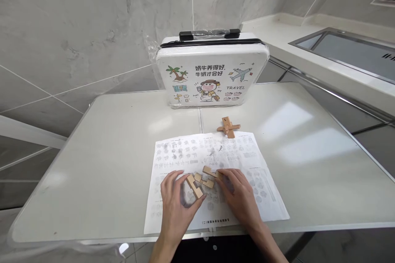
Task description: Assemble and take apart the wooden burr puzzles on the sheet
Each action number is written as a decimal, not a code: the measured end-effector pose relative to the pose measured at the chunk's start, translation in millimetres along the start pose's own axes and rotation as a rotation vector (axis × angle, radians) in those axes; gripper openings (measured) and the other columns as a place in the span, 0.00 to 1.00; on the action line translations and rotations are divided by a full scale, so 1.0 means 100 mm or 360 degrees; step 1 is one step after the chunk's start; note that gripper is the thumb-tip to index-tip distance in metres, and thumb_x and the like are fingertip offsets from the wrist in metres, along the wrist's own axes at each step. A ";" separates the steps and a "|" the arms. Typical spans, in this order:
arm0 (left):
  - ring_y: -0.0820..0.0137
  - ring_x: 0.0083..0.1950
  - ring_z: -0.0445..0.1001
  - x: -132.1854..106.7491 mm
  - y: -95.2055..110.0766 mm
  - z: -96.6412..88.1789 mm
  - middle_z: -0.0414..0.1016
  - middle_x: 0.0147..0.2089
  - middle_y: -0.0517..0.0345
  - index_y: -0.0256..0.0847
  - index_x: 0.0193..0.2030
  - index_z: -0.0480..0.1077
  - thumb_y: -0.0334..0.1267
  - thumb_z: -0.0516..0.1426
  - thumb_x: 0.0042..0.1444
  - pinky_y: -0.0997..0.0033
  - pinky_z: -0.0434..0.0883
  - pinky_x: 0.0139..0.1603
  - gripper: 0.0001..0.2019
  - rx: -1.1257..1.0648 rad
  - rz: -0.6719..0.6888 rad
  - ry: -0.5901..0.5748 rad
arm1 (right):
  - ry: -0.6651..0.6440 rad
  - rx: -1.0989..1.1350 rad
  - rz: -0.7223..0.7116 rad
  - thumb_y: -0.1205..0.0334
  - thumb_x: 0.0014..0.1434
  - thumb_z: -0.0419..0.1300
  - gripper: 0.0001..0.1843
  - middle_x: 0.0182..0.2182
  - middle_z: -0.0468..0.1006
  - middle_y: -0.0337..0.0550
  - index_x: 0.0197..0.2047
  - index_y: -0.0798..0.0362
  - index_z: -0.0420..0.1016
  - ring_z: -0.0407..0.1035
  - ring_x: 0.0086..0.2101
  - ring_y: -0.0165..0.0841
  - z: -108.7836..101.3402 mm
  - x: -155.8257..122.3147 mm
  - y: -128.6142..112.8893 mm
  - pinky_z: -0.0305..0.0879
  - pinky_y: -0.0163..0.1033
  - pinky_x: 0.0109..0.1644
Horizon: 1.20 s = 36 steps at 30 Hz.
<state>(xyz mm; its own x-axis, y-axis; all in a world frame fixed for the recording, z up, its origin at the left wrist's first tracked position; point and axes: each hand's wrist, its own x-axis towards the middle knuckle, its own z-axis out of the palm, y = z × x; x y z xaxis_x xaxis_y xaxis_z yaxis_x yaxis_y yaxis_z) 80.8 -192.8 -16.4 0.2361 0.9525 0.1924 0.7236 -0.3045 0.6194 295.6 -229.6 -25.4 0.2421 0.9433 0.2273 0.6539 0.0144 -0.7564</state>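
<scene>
My left hand [175, 199] gripped a notched block [195, 187] and my right hand [240, 195] pinched a second block [209, 170], with a wooden cross [228, 127] at one o'clock.

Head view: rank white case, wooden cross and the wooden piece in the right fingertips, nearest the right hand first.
1. Wooden piece: held in the right hand.
2. Wooden cross: ahead of that hand.
3. White case: farther ahead, behind the cross.

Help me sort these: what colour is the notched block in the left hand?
Pale tan. The notched block shows best in the head view.
</scene>
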 end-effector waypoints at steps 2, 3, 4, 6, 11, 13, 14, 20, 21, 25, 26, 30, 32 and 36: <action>0.45 0.72 0.62 -0.01 0.00 0.03 0.68 0.68 0.48 0.52 0.64 0.69 0.49 0.70 0.59 0.36 0.70 0.67 0.28 0.0072 0.0022 0.0004 | 0.0004 -0.0009 -0.0025 0.53 0.76 0.58 0.12 0.47 0.83 0.50 0.55 0.46 0.78 0.77 0.48 0.48 0.03 -0.01 0.00 0.79 0.54 0.50; 0.44 0.72 0.61 -0.01 0.00 0.04 0.68 0.68 0.47 0.52 0.64 0.69 0.49 0.70 0.59 0.35 0.70 0.68 0.28 0.0101 0.0029 0.0009 | 0.0001 -0.0015 -0.0036 0.53 0.76 0.58 0.11 0.47 0.83 0.50 0.55 0.47 0.78 0.77 0.49 0.47 0.04 -0.01 -0.01 0.79 0.54 0.50; 0.44 0.73 0.61 -0.01 0.00 0.05 0.68 0.68 0.47 0.51 0.64 0.69 0.49 0.70 0.59 0.34 0.69 0.68 0.28 0.0126 0.0035 0.0014 | -0.0005 -0.0023 -0.0045 0.54 0.76 0.58 0.11 0.48 0.82 0.50 0.55 0.47 0.78 0.77 0.48 0.47 0.05 -0.02 -0.01 0.78 0.54 0.50; 0.43 0.73 0.60 -0.01 0.00 0.06 0.68 0.68 0.46 0.51 0.64 0.69 0.49 0.70 0.59 0.33 0.68 0.69 0.28 0.0169 0.0051 0.0022 | -0.0015 -0.0041 -0.0060 0.54 0.76 0.59 0.10 0.47 0.82 0.50 0.54 0.47 0.78 0.76 0.48 0.47 0.06 -0.04 -0.02 0.78 0.54 0.50; 0.41 0.74 0.59 0.00 0.01 0.05 0.65 0.71 0.46 0.53 0.66 0.71 0.50 0.70 0.59 0.31 0.67 0.69 0.30 0.0275 0.0072 0.0027 | -0.0002 -0.0079 -0.0079 0.54 0.76 0.59 0.10 0.46 0.81 0.50 0.54 0.47 0.77 0.75 0.46 0.47 0.10 -0.09 -0.03 0.77 0.54 0.49; 0.40 0.74 0.58 0.00 0.00 0.03 0.64 0.73 0.46 0.54 0.67 0.71 0.51 0.70 0.59 0.30 0.67 0.69 0.30 0.0310 0.0071 0.0018 | -0.0018 -0.0100 -0.0077 0.55 0.76 0.59 0.10 0.46 0.81 0.50 0.55 0.48 0.76 0.75 0.47 0.47 0.12 -0.12 -0.04 0.77 0.53 0.48; 0.39 0.74 0.57 -0.01 -0.01 0.02 0.64 0.73 0.46 0.54 0.67 0.71 0.52 0.70 0.59 0.29 0.67 0.68 0.30 0.0322 0.0069 0.0007 | -0.0027 -0.0108 -0.0075 0.55 0.76 0.59 0.10 0.46 0.81 0.50 0.56 0.48 0.76 0.75 0.47 0.47 0.13 -0.13 -0.04 0.77 0.53 0.48; 0.39 0.78 0.55 -0.02 -0.05 -0.01 0.61 0.76 0.47 0.56 0.72 0.66 0.53 0.71 0.58 0.29 0.68 0.70 0.37 0.0261 0.0080 -0.0083 | -0.0048 -0.0112 -0.0084 0.57 0.75 0.60 0.11 0.47 0.80 0.50 0.57 0.48 0.74 0.74 0.47 0.46 0.16 -0.18 -0.06 0.77 0.52 0.47; 0.40 0.79 0.55 -0.01 -0.04 -0.01 0.61 0.77 0.48 0.56 0.73 0.63 0.53 0.70 0.58 0.30 0.68 0.71 0.39 0.0219 0.0096 -0.0122 | -0.0054 -0.0107 -0.0086 0.57 0.75 0.60 0.11 0.47 0.80 0.50 0.58 0.48 0.74 0.74 0.47 0.46 0.16 -0.19 -0.07 0.77 0.52 0.47; 0.47 0.81 0.56 0.04 0.02 0.01 0.63 0.77 0.50 0.56 0.79 0.52 0.50 0.70 0.60 0.40 0.69 0.74 0.46 0.0027 0.0196 -0.0346 | -0.0070 -0.0091 -0.0103 0.59 0.76 0.59 0.11 0.47 0.80 0.50 0.58 0.48 0.74 0.74 0.47 0.46 0.17 -0.21 -0.10 0.76 0.52 0.48; 0.49 0.81 0.58 0.06 0.03 0.03 0.63 0.77 0.50 0.57 0.80 0.50 0.48 0.70 0.61 0.41 0.70 0.75 0.46 -0.0021 0.0215 -0.0384 | -0.0073 -0.0085 -0.0109 0.59 0.76 0.59 0.11 0.47 0.80 0.50 0.58 0.48 0.74 0.74 0.47 0.46 0.17 -0.21 -0.11 0.76 0.52 0.48; 0.51 0.79 0.63 0.14 0.06 0.11 0.65 0.77 0.50 0.58 0.79 0.50 0.43 0.68 0.64 0.42 0.71 0.74 0.43 -0.0161 0.0262 -0.0436 | -0.0085 -0.0033 -0.0141 0.60 0.77 0.57 0.11 0.46 0.81 0.49 0.58 0.47 0.75 0.76 0.46 0.45 0.15 -0.22 -0.12 0.76 0.51 0.48; 0.52 0.78 0.65 0.17 0.06 0.13 0.66 0.76 0.50 0.59 0.79 0.50 0.43 0.66 0.66 0.43 0.73 0.73 0.40 -0.0201 0.0278 -0.0442 | -0.0101 0.0016 -0.0147 0.61 0.77 0.56 0.11 0.45 0.82 0.48 0.57 0.46 0.76 0.77 0.46 0.45 0.12 -0.21 -0.12 0.77 0.51 0.48; 0.53 0.73 0.72 0.22 0.05 0.13 0.71 0.73 0.51 0.59 0.77 0.53 0.45 0.63 0.69 0.45 0.77 0.69 0.35 -0.0253 0.0297 -0.0437 | -0.0143 0.0142 -0.0081 0.60 0.78 0.53 0.11 0.45 0.82 0.49 0.58 0.46 0.74 0.77 0.46 0.46 0.08 -0.20 -0.11 0.77 0.52 0.49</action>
<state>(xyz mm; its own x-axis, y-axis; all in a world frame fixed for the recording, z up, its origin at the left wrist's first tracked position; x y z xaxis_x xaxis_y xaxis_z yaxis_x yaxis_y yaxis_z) 97.8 -173.6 -19.3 0.5353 0.8368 0.1152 0.5471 -0.4474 0.7075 277.8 -246.1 -26.6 0.1423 0.9664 0.2139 0.5966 0.0887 -0.7976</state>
